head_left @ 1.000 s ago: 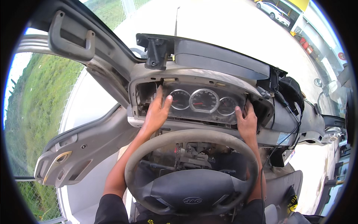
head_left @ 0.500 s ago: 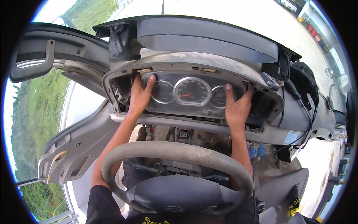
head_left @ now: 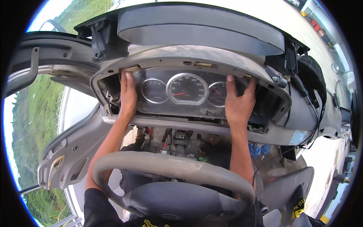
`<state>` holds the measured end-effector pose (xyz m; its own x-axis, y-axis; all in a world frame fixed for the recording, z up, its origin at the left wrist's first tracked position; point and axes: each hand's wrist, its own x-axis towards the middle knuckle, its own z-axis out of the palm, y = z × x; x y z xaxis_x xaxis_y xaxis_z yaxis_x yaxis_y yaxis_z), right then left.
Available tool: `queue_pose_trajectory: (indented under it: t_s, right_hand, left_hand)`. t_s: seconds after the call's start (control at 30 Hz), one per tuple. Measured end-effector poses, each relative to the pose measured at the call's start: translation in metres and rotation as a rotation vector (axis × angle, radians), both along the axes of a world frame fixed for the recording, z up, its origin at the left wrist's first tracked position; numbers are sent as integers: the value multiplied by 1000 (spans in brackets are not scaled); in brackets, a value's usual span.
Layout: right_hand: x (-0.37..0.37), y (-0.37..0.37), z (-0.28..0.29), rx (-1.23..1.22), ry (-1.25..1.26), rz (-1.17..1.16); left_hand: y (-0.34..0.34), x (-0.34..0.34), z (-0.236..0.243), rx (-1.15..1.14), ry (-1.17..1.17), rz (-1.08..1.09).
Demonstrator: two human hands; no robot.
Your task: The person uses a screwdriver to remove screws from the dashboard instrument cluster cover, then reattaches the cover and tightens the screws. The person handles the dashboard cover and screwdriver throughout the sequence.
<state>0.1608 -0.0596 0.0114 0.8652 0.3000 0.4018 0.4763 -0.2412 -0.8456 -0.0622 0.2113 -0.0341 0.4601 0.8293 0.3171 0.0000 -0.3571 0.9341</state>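
An instrument cluster (head_left: 188, 92) with several round dials and red needles sits within a wide grey dashboard opening (head_left: 166, 123). My left hand (head_left: 128, 100) is at its left end, with the thumb up along the edge beside the fingers. At the opposite end, my right hand (head_left: 239, 108) rests its thumb on the dark face, while a finger reaches round the right edge. Both hands grip the cluster by its ends. The fingertips behind it are hidden. Dark gaps show in the opening on either side of the cluster.
A steering wheel (head_left: 162, 157) stands between my forearms, below the dashboard. Above the cluster is a long dark, curved panel (head_left: 200, 34). Black cables (head_left: 319, 113) hang at the right, and a grey door (head_left: 64, 159) stands open at the left.
My view has shifted, and the cluster appears a little further left. The left thumb has come off the cluster's face toward its left edge. My right hand keeps its hold.
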Motion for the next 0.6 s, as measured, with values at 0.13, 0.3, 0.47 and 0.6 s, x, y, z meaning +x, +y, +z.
queue_pose_trajectory:
  t_s: [0.13, 0.3, 0.47, 0.6]
  right_hand:
    - [4, 2, -5, -45, -10, -13]
    - [7, 1, -4, -46, 4, -20]
    - [3, 2, 0, 95, -21, -8]
    - [3, -2, 7, 21, 56, 20]
  left_hand:
    - [-2, 0, 4, -174, -29, 39]
    - [-5, 5, 19, -289, -35, 31]
    - [1, 0, 17, -257, -74, -18]
    - [-8, 6, 28, -260, -69, -32]
